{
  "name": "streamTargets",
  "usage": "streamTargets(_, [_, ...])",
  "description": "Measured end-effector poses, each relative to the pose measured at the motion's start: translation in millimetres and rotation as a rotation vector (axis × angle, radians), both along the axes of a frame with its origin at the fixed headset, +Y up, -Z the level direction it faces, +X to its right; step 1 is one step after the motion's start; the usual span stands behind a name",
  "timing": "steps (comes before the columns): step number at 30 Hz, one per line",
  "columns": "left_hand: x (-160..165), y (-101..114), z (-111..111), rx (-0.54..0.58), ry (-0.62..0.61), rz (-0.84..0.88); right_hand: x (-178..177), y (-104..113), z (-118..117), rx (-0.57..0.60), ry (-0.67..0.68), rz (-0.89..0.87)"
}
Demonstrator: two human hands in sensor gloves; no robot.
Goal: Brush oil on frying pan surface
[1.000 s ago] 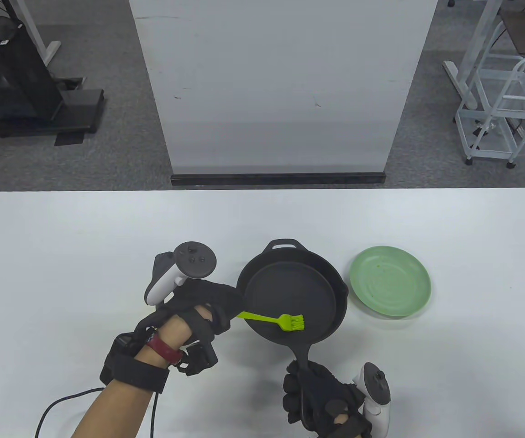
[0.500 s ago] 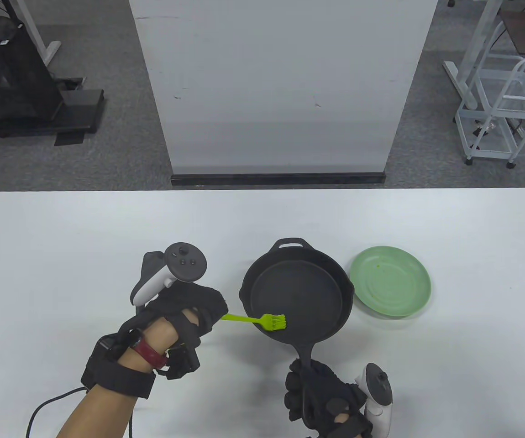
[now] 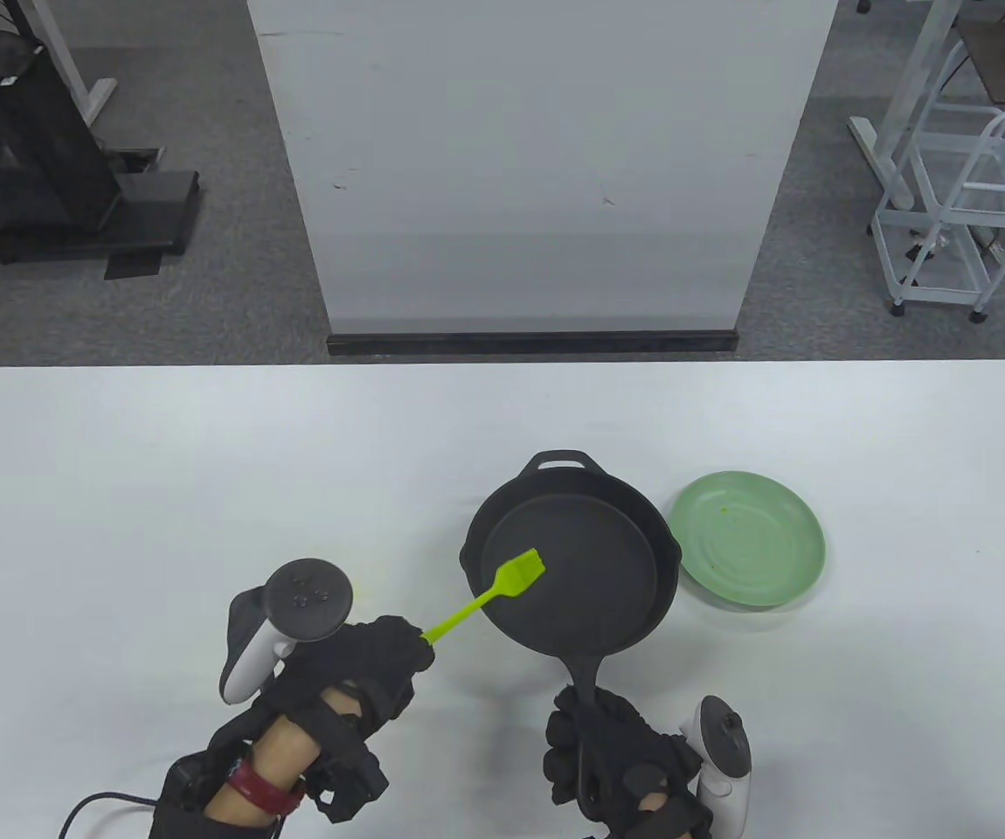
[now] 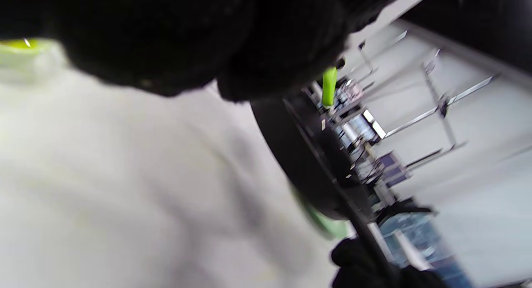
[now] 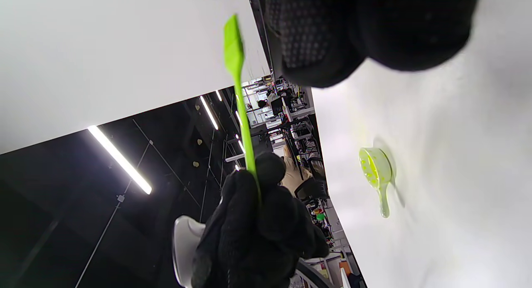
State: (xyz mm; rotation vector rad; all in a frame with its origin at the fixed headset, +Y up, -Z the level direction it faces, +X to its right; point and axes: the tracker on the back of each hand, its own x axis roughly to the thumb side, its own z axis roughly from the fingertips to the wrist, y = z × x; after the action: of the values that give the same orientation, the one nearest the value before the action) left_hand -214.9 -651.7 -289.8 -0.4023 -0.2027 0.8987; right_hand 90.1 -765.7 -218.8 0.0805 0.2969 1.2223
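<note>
I work in a lab-like office: grey carpet (image 3: 205, 288), white partition board (image 3: 537, 166), wheeled wire cart (image 3: 957, 227).

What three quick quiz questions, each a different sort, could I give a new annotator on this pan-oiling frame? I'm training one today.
1. True or false: the right hand grips the frying pan by its handle.
2. Which hand holds the green brush?
3. The green plate lies: A) left of the pan B) right of the pan C) inside the pan.

Key: 1 true; 2 the left hand; 3 B.
</note>
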Motion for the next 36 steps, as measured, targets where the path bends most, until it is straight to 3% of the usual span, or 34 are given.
streamTargets(7, [-14,-18,11,0.076,0.186,0.353,1,-1,-1,0.002,-0.014,0.016])
streamTargets(15, [-11,-57,18,0.076,0.240,0.501,4,-5,-4,0.014,-0.053,0.054])
streamTargets(29, [-12,-62,19,0.089,0.249,0.496,-2,-9,-8,-0.012,-0.025,0.088])
streamTargets(36, [-10,-61,18,0.112,0.246,0.520,-20,9,-18,0.010,0.024,0.199])
